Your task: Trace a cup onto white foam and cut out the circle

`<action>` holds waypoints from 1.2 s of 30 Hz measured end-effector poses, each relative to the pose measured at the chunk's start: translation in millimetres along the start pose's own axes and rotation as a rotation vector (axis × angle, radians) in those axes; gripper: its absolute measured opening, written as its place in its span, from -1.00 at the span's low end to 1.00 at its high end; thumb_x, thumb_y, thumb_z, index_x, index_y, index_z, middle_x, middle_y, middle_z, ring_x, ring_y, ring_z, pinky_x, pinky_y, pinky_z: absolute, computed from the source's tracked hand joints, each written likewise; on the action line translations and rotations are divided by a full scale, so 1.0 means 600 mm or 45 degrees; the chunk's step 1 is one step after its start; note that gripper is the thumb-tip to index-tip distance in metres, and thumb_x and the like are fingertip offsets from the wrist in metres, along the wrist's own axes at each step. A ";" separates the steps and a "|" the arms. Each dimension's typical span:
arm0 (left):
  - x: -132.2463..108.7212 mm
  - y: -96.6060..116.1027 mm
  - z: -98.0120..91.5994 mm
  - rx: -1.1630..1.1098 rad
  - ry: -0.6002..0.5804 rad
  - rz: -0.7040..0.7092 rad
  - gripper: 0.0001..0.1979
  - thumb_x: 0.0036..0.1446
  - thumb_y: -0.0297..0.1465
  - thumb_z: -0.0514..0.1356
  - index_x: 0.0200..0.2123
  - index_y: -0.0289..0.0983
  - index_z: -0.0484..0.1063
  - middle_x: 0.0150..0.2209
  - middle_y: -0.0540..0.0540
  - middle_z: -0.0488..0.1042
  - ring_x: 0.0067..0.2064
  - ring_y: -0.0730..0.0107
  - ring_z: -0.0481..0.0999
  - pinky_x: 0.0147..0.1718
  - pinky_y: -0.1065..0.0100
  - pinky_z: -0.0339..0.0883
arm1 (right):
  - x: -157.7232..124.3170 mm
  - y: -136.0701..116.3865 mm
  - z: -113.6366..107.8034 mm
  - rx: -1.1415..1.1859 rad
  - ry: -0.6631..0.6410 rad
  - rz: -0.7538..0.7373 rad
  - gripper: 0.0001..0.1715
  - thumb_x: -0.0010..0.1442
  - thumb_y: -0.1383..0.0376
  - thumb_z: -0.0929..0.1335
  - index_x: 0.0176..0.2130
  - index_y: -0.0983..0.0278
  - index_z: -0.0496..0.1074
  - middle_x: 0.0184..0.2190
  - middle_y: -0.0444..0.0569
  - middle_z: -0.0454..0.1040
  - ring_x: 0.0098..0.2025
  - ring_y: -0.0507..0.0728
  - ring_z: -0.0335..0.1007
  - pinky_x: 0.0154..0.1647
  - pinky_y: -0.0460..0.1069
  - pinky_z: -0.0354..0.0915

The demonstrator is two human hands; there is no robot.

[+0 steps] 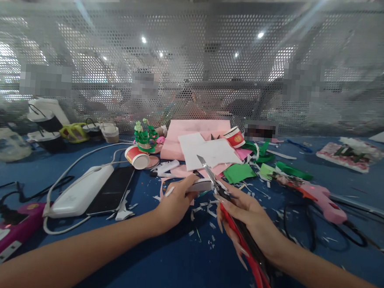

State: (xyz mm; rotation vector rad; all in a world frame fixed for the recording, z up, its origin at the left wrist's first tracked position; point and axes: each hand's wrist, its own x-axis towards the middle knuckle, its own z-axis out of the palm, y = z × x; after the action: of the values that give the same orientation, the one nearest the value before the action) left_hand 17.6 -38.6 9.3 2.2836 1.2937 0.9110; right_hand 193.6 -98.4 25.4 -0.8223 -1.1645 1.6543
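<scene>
In the middle of the head view, my left hand [176, 204] pinches a small white curved piece [201, 186], which looks like paper or card; its exact kind is unclear. My right hand [247, 218] grips a pair of scissors [238, 233] with red and black handles. The blades point up and away from me, touching or just beside the right end of the white piece. Small white paper scraps [212, 211] lie scattered on the blue table [177, 261] below. Beyond my hands a white sheet [207, 154] rests on pink paper [175, 138].
At right lies a pink glue gun [326, 204] with a black cord. Green paper [239, 173] and a red-and-white paper cup [137, 157] lie further back. A white power bank [80, 193], a dark phone [111, 191] and a purple power strip [11, 232] occupy the left. A perforated metal screen [197, 70] closes the back.
</scene>
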 end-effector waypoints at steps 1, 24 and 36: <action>0.000 0.000 0.001 0.003 -0.014 0.010 -0.80 0.02 -0.52 0.03 -0.26 -0.25 0.33 -0.42 0.01 0.42 -0.38 0.43 0.34 -0.38 0.39 0.18 | 0.000 0.000 0.000 -0.003 0.003 0.001 -0.26 0.15 0.29 0.26 0.24 0.13 -0.11 -0.58 -0.19 0.36 -0.78 -0.08 0.19 -0.85 -0.18 0.18; -0.006 -0.006 0.005 0.107 -0.020 0.201 -0.80 0.05 -0.55 0.01 -0.26 -0.25 0.31 -0.46 0.01 0.38 -0.45 0.48 0.31 -0.44 0.42 0.19 | 0.005 0.013 -0.007 -0.021 -0.028 -0.016 -0.26 0.15 0.25 0.28 0.23 0.08 -0.09 -0.55 -0.19 0.37 -0.79 -0.08 0.22 -0.87 -0.18 0.22; 0.011 -0.005 0.005 -0.654 0.017 -0.264 -0.72 -0.07 -0.51 0.12 -0.21 -0.22 0.29 -0.34 0.00 0.44 -0.32 0.40 0.45 -0.45 0.42 0.37 | 0.008 0.005 -0.007 0.043 0.090 -0.007 -0.32 0.16 0.29 0.25 0.22 0.09 -0.05 -0.58 -0.21 0.35 -0.82 -0.09 0.15 -0.87 -0.18 0.20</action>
State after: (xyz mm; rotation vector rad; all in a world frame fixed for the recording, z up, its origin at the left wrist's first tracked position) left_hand 20.2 -31.1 7.8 1.7203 1.1153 1.0411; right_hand 194.5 -92.9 21.0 -0.8490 -1.0863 1.6232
